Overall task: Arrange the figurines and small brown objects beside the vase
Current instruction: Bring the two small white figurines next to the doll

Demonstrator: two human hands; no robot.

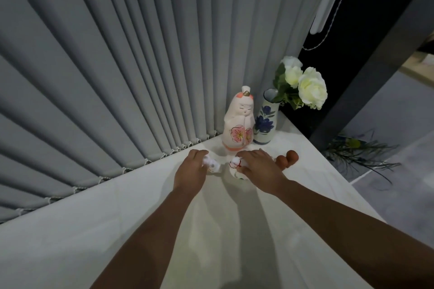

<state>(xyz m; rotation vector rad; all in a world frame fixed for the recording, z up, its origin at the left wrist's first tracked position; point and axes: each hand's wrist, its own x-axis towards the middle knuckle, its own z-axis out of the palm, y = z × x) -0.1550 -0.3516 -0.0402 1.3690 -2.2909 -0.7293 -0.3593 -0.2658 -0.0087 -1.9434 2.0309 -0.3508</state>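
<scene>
Up close: small white figurines, red trim; brown objects rounded.

White ledge runs along grey blinds. At its far corner stands a blue-flowered vase, upright, with a tall pink-white doll just left of it, nearly touching. Nearer: two small white figurines, partly covered by hands, and brown balls, probably three.

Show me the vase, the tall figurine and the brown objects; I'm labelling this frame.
vase (pixel 265 124): head view, on its blue-flowered body.
tall figurine (pixel 238 124): head view, on its white robe, above the pink blossom.
brown objects (pixel 287 158): head view, on the rounded tops beside the right hand.
</scene>
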